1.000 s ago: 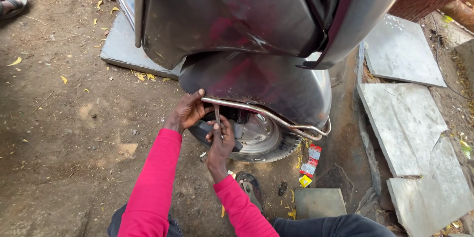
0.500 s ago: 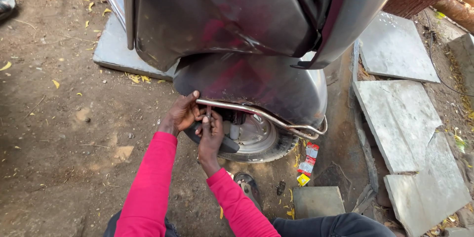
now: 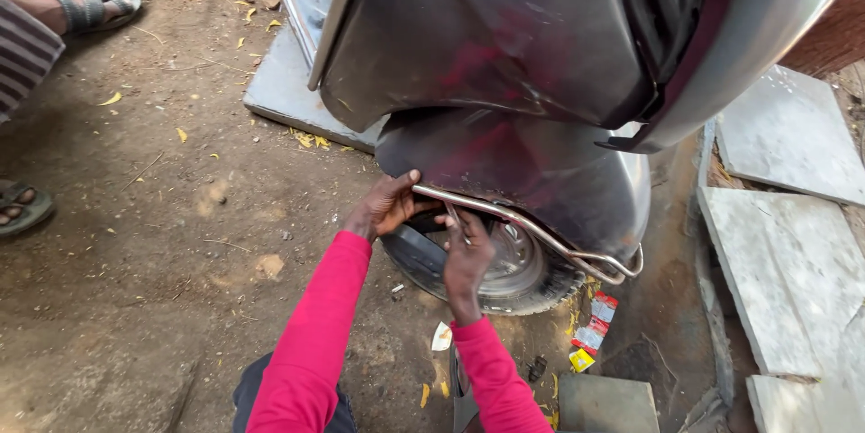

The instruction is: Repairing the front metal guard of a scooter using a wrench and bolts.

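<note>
1 left hand gripping 1 guard rail | 1 right hand holding 1 thin tool | 1 wheel

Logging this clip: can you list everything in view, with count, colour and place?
Scooter: one, grey, top centre.
Mudguard: one, dark grey, over wheel.
Guard rail: one, chrome, along mudguard edge.
Wheel: one, black tyre, silver hub.
Stone slabs: several, grey, right.
Packet: one, red and yellow, ground by wheel.
Sandalled feet: two, another person's, left edge.
Left hand: grips rail end.
Right hand: holds a thin tool at rail.
</note>
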